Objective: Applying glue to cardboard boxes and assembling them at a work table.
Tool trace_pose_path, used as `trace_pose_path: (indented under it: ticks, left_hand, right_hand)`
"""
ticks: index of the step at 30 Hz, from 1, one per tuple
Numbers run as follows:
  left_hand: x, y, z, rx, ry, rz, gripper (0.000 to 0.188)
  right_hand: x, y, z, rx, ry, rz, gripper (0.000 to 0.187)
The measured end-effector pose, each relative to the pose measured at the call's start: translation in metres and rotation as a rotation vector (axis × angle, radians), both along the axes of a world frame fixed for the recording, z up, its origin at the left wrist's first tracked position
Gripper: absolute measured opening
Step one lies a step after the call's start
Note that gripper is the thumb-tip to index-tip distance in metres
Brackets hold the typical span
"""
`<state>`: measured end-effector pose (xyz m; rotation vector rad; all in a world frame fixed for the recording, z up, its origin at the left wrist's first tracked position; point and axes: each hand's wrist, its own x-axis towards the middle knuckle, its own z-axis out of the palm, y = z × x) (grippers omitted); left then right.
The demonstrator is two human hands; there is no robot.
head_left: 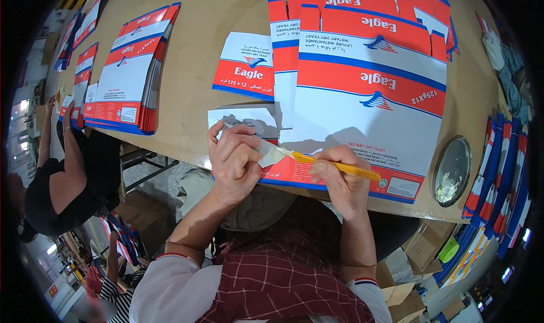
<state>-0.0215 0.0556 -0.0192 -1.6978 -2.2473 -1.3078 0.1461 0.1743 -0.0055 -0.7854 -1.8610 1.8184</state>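
Observation:
My left hand (233, 161) is closed, pinching a small translucent pale piece (268, 153) between thumb and fingers. In my right hand (344, 190) is a yellow-handled tool (362, 171), its narrow pale tip meeting or just over that piece; the tip's exact kind is too small to make out. Under both hands lie flat printed cartons: a large red, white and blue carton (362, 121), and a smaller carton panel (249, 119) partly hidden by my left hand. Another small panel (245, 68) rests beyond it.
A round dish (453, 172) with whitish paste stands at the table's right edge. Flat cartons form a stack (127, 76) at the left, with more at the far right. Bundled cartons (493, 175) stand beyond the right edge. A co-worker (68, 175) works at the left side.

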Motion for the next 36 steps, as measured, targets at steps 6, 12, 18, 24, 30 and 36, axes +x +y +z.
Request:
trace_pose_path:
  ticks: [6,12,18,24,30,36]
  left_hand:
    - [0.001,0.000,-0.001,0.012,-0.005,0.016,0.022]
    - [0.001,-0.001,-0.002,0.019,-0.007,0.021,0.023]
    - [0.003,0.000,0.003,-0.005,-0.003,0.027,0.024]
    - [0.004,0.000,0.004,-0.015,-0.003,0.023,0.025]
    - [0.000,0.003,0.000,0.029,-0.144,0.046,0.024]
    - [-0.042,0.006,0.020,0.299,-0.919,-0.006,0.024]
  right_hand:
    - [0.000,-0.002,0.002,-0.149,0.182,-0.207,0.007]
    - [0.000,0.000,0.006,-0.094,-0.022,-0.024,0.008]
    - [-0.009,-0.004,0.011,-0.122,0.120,-0.256,0.009]
    - [0.003,-0.001,0.002,-0.323,0.186,-0.195,0.007]
    - [0.000,0.015,-0.007,-0.602,0.643,-0.441,0.020]
    - [-0.004,0.018,-0.012,-0.712,0.530,-0.688,0.019]
